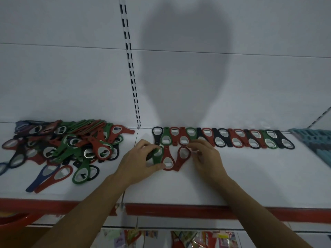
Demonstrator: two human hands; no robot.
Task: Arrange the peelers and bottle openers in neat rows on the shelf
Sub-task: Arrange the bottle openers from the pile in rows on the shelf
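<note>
While left grip (138, 163) pinches green opener (158, 151), right grip (206, 158) perhaps on red opener (180, 163); basket (315, 140) contents unclear.

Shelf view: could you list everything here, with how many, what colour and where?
shelf: one, white with red front edge, across the middle
back row of openers: one row, black, green and red, rear right
front row: three openers, one green and two red, before the back row's left end
loose pile: one heap, red, green, black, blue, left
basket: one, teal, far right
slotted upright: one, white, back wall
packets: several, mixed colours, below the shelf
left hand: pinches the green opener
right hand: fingers by the right red opener; grip blurred
</note>
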